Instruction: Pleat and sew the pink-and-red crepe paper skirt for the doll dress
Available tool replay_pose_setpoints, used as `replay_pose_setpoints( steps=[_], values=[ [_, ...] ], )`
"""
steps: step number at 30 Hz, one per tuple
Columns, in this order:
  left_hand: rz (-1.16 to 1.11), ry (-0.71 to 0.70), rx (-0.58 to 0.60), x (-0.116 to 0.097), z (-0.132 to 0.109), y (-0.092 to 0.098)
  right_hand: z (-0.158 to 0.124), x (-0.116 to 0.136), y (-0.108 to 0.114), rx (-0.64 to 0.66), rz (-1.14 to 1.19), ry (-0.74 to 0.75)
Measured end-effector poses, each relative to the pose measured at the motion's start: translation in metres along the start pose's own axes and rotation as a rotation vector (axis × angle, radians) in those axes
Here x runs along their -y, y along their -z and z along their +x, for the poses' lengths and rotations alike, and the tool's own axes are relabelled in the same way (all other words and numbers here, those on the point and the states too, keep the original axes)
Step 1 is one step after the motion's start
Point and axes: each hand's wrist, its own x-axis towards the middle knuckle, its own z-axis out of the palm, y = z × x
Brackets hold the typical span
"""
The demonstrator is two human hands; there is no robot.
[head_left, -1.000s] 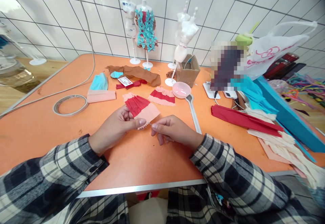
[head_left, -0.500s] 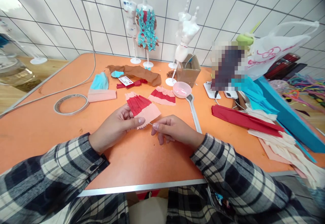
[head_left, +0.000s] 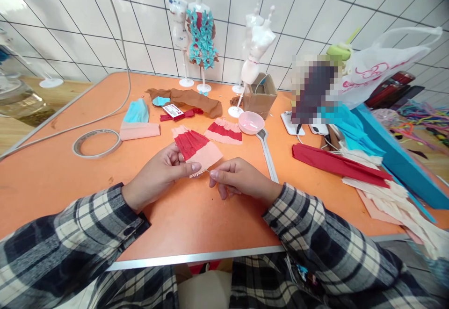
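Red-pink piece [head_left: 198, 149], hands [head_left: 164, 173] close together, both pinching

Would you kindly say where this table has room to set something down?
Free: between the sleeves; left of the left hand, nearer than the tape roll; and between the right sleeve and the long red strip. Crowded: around the pink bowl, beyond the left hand, and the right side of the table.

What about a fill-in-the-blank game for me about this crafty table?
1. The left hand holds a gathered piece coloured pink and ____.
2. The hand pinching something thin is the person's ____ one.
3. The tape roll lies on a tabletop coloured ____.
4. The pink bowl stands in front of a cardboard ____.

Missing words: red; right; orange; box.
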Motion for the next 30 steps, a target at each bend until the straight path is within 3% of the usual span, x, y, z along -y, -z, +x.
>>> replay_pose_setpoints(
  steps=[30],
  values=[
    [0.017,0.047,-0.011,-0.0040,-0.0013,-0.0035,-0.0002,-0.0020,0.0018,0.036,-0.008,-0.008]
  ],
)
